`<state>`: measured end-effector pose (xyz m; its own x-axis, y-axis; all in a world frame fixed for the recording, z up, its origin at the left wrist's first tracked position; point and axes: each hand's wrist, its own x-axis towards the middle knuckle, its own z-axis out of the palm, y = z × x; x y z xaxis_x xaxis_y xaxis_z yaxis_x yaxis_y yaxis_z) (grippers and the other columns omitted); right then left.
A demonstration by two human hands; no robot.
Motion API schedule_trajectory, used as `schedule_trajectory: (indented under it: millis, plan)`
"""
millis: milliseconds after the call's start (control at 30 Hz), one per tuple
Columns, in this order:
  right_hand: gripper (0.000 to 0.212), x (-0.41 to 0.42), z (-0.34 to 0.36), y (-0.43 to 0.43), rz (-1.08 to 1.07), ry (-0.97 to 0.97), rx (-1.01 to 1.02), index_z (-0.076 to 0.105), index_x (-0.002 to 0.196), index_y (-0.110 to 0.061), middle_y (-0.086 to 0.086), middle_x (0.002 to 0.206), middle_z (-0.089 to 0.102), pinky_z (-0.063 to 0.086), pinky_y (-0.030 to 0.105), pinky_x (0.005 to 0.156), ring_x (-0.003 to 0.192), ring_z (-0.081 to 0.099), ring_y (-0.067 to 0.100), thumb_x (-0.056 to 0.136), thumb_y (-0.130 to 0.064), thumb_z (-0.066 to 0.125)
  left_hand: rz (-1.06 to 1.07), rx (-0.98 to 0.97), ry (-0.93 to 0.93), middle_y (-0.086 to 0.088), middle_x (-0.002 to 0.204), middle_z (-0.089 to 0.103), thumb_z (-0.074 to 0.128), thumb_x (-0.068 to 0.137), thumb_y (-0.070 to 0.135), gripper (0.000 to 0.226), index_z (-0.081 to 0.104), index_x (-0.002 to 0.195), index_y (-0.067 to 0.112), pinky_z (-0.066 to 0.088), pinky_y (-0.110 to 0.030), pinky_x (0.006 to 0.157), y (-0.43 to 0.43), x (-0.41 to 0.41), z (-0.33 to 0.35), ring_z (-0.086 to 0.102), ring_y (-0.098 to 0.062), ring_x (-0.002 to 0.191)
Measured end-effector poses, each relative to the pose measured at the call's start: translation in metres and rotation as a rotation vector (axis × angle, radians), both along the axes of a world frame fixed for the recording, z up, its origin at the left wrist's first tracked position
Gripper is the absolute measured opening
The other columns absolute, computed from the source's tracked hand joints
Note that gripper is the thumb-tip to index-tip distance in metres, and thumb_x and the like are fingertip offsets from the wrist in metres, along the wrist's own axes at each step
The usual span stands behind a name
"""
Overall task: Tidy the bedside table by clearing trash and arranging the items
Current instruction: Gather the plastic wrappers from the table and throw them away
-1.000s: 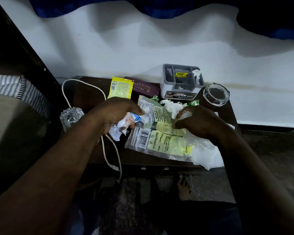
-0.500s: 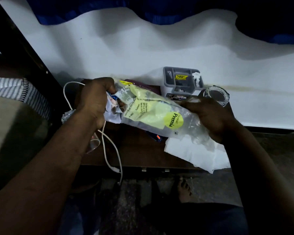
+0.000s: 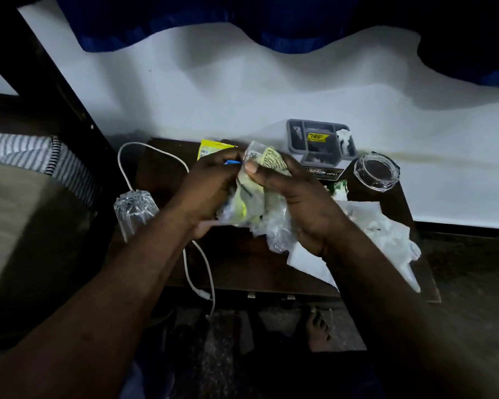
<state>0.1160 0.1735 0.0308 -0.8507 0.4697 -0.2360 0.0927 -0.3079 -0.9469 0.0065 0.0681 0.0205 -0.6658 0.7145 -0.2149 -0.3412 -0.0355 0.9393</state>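
Above the dark wooden bedside table (image 3: 236, 269), my left hand (image 3: 211, 185) and my right hand (image 3: 294, 194) press together around a clear plastic wrapper with yellow-green print (image 3: 254, 205), crumpled into a bundle. A bit of blue trash (image 3: 232, 162) shows at my left fingertips. White tissue paper (image 3: 386, 234) lies on the table's right side, partly under my right wrist. A yellow packet (image 3: 211, 146) lies at the back, half hidden by my left hand.
A grey organiser box (image 3: 320, 145) stands at the back by the wall, a glass jar (image 3: 376, 171) to its right. An upturned glass tumbler (image 3: 133, 210) sits at the left edge. A white cable (image 3: 198, 266) trails over the front. The bed is on the left.
The wrapper went from lying flat on the table to lifted and stretched between my hands, and is now scrunched into a bundle as both hands came together.
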Motion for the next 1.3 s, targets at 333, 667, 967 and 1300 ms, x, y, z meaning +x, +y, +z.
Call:
schedule_trajectory:
  millis: [333, 667, 967, 1300]
  plan:
    - [0.015, 0.004, 0.0, 0.041, -0.444, -0.126, 0.26, 0.073, 0.09, -0.001, 0.007, 0.079, 0.075, 0.053, 0.033, 0.073, 0.073, 0.069, 0.018, 0.079, -0.01, 0.078, 0.292, -0.457, 0.428, 0.003, 0.056, 0.064, 0.078, 0.082, 0.025, 0.009, 0.077, 0.079, 0.016, 0.043, -0.021, 0.044, -0.013, -0.037, -0.021, 0.057, -0.011, 0.042]
    - [0.014, 0.0, -0.005, 0.04, -0.433, -0.187, 0.423, 0.077, 0.071, -0.038, -0.022, 0.073, 0.076, 0.055, 0.029, 0.078, 0.072, 0.07, -0.006, 0.075, -0.043, 0.089, -0.228, -0.937, 1.042, -0.002, 0.15, 0.053, 0.062, 0.083, 0.046, 0.049, 0.062, 0.131, 0.052, 0.051, -0.042, 0.103, 0.011, -0.031, -0.044, 0.054, -0.022, 0.136]
    - [0.025, 0.003, -0.006, 0.043, -0.408, -0.191, 0.421, 0.077, 0.086, -0.016, -0.004, 0.084, 0.08, 0.058, 0.044, 0.092, 0.085, 0.077, 0.016, 0.077, -0.036, 0.087, -0.211, -1.075, 0.983, -0.01, 0.123, 0.063, 0.065, 0.083, 0.044, 0.037, 0.069, 0.104, 0.014, 0.045, -0.037, 0.079, 0.028, -0.024, -0.054, 0.065, -0.038, 0.113]
    - [0.026, 0.006, -0.005, 0.045, -0.391, -0.178, 0.394, 0.078, 0.086, -0.016, -0.004, 0.085, 0.081, 0.058, 0.041, 0.089, 0.085, 0.077, 0.015, 0.077, -0.039, 0.087, -0.263, -1.063, 0.94, -0.009, 0.138, 0.049, 0.065, 0.083, 0.047, 0.034, 0.069, 0.114, 0.036, 0.052, -0.042, 0.091, 0.026, -0.022, -0.049, 0.063, -0.032, 0.12]
